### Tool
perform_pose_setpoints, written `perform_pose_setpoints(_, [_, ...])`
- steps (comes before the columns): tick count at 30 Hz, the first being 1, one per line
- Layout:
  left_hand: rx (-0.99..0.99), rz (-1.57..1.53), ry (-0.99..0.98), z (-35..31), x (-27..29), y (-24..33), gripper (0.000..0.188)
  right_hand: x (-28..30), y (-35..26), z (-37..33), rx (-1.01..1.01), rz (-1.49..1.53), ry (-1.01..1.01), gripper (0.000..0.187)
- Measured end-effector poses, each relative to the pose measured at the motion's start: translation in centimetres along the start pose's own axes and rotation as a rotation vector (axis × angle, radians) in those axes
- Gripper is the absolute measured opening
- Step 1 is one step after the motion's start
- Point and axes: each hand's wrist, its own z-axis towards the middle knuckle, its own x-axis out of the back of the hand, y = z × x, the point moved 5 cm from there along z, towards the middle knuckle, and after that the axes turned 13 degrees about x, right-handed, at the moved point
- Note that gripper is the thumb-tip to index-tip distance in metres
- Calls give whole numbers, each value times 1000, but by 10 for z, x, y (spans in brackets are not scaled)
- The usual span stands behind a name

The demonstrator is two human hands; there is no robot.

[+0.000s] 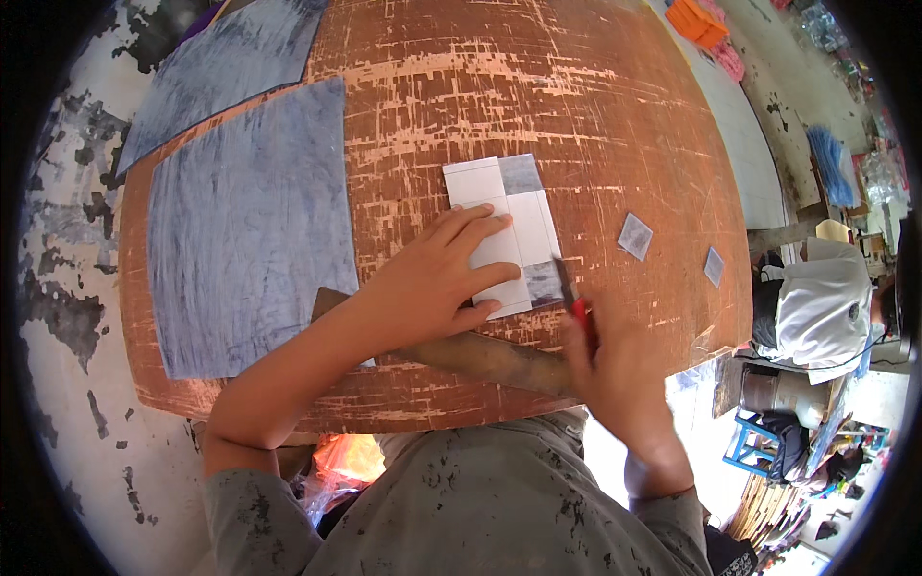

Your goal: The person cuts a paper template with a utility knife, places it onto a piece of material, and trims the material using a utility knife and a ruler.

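Observation:
My left hand (461,264) lies with fingers spread, pressing on a white, line-marked card template (528,216). Beneath the template is a grey-blue streaked sheet piece (545,281), showing at its upper right and lower right corners. In my right hand (619,365) is a knife (578,309) with a red handle and dark blade. The blade's tip meets the right edge of the template and the grey piece. A brown wooden strip (480,360) runs under my left forearm toward my right hand. Two small grey squares (635,236) lie farther right.
Large grey-blue sheets (250,230) cover the left of the scratched brown tabletop (432,96). A peeling wall (72,384) stands beyond its left edge. Past the right edge are a person in a white shirt (821,302) and a blue stool (749,446). An orange item (696,21) sits far right.

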Motion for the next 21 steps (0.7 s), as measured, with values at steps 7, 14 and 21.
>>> perform_pose_setpoints(7, [12, 25, -22, 2, 3, 3, 42, -42, -1, -7, -17, -68, -33, 19])
perform_pose_setpoints(14, [18, 34, -34, 3, 3, 4, 43, -44, -4, 1, -12, -115, -147, 21])
perform_pose_setpoints(21, [18, 4, -23, 3, 3, 3, 44, -45, -7, 3, 7, -137, -133, 21])
